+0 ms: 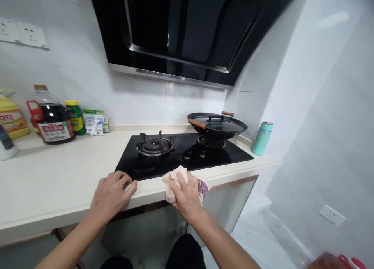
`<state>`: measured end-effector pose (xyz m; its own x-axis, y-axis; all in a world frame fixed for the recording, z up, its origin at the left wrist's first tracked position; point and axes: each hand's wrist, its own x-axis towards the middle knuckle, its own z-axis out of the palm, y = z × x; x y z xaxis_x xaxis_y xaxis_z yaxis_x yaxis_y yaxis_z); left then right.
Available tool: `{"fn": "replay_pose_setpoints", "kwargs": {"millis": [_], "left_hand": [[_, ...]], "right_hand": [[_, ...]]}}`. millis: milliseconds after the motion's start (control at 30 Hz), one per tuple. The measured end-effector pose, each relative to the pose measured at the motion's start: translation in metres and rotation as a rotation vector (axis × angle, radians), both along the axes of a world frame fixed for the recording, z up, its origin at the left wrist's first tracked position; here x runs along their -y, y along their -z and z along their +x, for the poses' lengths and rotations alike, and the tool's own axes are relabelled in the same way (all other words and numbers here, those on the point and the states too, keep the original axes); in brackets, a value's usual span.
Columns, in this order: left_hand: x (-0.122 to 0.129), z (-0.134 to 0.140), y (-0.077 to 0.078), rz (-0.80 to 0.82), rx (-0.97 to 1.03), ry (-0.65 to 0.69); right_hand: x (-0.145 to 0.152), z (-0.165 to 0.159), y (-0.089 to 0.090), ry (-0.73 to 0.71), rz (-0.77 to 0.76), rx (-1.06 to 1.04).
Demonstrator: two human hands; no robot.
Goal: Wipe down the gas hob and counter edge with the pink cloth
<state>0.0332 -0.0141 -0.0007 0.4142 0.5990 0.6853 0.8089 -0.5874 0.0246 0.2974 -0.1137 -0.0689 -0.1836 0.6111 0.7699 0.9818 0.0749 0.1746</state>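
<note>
My right hand presses a crumpled pale pink cloth against the front edge of the counter, just before the stove. A purple patch of the cloth shows on the right of that hand. My left hand rests on the counter near the stove's front left corner, empty, with its fingers loosely bent and the thumb apart. The black glass gas stove has a bare left burner. On its right burner sits a black wok with wooden handles and a glass lid.
A turquoise flask stands right of the stove. At left are a dark sauce jug, a green bottle with a yellow cap, packets and a yellow bottle. The black range hood hangs low above the stove.
</note>
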Motion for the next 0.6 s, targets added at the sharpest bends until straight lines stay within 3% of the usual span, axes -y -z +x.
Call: {"fn": "replay_pose_setpoints", "kwargs": {"millis": [100,233,600], "left_hand": [[-0.003,-0.003,0.001,-0.012,0.000,0.018],[-0.005,-0.005,0.003,-0.046,-0.018,0.024],[-0.006,-0.009,0.004,-0.080,-0.064,0.047]], "right_hand": [[0.002,0.019,0.002,-0.057,0.080,0.047],[0.015,0.071,0.006,-0.063,0.058,-0.008],[0.050,0.267,0.024,0.121,0.015,-0.003]]}}
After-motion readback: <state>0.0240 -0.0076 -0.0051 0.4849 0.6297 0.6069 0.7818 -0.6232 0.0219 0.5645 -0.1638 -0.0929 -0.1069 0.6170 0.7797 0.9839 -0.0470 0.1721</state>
